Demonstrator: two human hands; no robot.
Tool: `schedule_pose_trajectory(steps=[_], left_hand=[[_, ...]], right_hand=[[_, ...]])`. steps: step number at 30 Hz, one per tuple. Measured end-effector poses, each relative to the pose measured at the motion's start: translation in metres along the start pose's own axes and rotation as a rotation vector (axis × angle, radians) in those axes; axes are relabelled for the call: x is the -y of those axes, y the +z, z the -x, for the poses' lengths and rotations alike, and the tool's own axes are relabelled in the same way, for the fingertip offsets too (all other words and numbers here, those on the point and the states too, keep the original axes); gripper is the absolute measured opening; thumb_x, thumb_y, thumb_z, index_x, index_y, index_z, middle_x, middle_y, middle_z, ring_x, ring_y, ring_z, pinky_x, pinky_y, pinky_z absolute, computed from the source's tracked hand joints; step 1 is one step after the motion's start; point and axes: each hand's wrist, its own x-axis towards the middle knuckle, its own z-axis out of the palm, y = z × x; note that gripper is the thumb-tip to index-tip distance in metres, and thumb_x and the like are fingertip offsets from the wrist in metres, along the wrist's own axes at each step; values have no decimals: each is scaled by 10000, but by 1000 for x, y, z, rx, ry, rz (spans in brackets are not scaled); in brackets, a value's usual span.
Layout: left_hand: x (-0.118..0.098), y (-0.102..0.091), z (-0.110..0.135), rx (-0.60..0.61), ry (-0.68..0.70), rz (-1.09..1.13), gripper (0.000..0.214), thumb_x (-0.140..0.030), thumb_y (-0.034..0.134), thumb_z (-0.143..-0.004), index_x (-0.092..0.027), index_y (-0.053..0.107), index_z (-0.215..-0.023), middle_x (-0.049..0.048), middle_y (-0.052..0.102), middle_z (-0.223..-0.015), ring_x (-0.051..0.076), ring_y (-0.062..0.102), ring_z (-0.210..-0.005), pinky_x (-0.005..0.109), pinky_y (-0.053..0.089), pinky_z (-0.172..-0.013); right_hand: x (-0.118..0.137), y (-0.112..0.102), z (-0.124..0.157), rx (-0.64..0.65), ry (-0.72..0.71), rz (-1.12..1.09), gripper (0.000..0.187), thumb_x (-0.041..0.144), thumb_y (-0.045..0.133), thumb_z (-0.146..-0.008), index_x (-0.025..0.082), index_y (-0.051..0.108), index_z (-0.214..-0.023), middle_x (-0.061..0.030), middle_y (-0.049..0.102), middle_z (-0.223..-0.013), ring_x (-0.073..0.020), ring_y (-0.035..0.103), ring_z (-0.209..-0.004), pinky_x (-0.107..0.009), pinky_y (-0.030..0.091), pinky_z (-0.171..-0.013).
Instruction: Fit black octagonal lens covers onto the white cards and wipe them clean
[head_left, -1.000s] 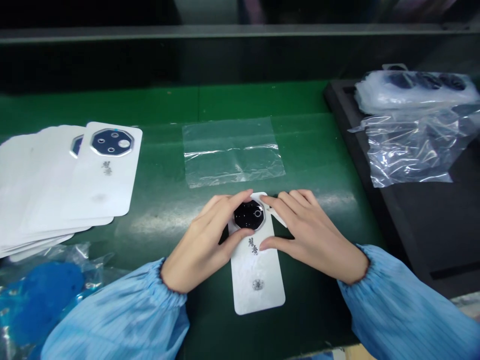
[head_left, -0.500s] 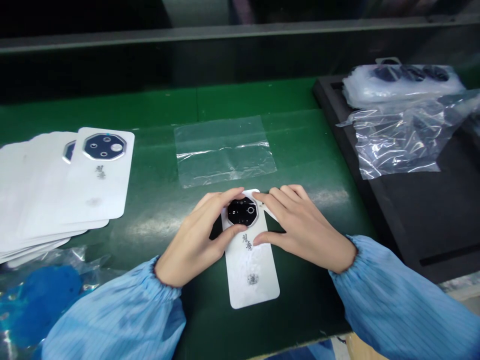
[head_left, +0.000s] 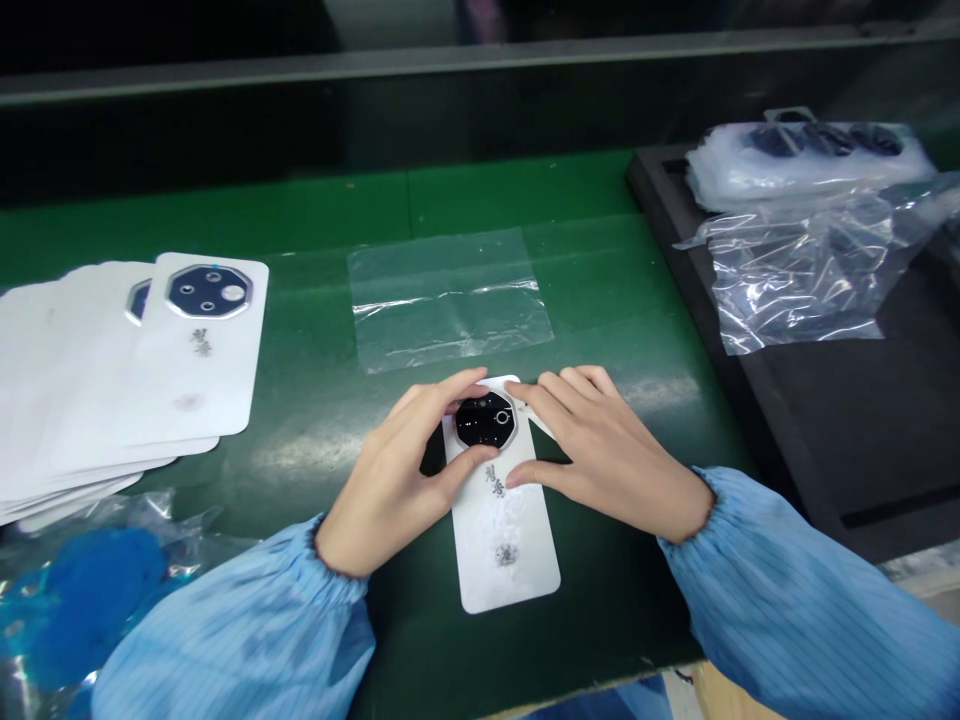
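We have a white phone cover (head_left: 501,535) lying flat on the green counter (head_left: 247,225), its long side pointing away from us. Its black octagonal camera module (head_left: 486,420) sits at the far end, and both our hands close in on it. Our left grip (head_left: 397,470) is closed around the module, with fingers (head_left: 442,390) curving over its far edge and the thumb resting just below it. Our right grip (head_left: 600,450) is closed on the cover's far right corner, with fingers (head_left: 547,395) at the module's edge and the thumb on the cover below. A small white tab (head_left: 541,425) pokes out under those fingers.

Blue striped sleeves (head_left: 232,630) cover both our forearms. To our left lies a fanned stack of covers (head_left: 199,350), above a bag of blue pieces (head_left: 82,600). Ahead lies a clear plastic sheet (head_left: 450,300). To our right, a black foam tray (head_left: 825,450) holds a crumpled bag (head_left: 795,280) and a bagged bundle (head_left: 810,155).
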Motion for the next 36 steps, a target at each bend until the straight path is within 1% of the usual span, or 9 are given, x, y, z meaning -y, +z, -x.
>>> schedule_pose_trajectory(steps=[10,15,36], left_hand=[[-2,1,-2,-9,-28,18,614,-157,718,-791,-250,454,-1338,-1,641,-1206,149,597,-1064,288,470,-970],[-3,0,-3,-5,-34,25,582,-157,731,-778,-230,486,-1301,8,645,-1199,156,601,-1062,299,474,-964],[-10,-2,-5,22,-36,-23,560,-114,715,-781,-221,501,-1288,11,641,-1173,161,573,-1039,288,466,-906]], right_hand=[[0,0,-2,-1,-2,-4,647,529,639,-826,98,479,-1281,-59,561,-988,-235,480,-944,-383,339,-896],[0,1,0,-8,3,-5,654,534,649,-815,103,484,-1278,-53,550,-979,-237,470,-946,-381,331,-897],[0,0,0,-7,-6,11,654,523,649,-821,93,477,-1283,-59,554,-981,-238,474,-937,-389,340,-888]])
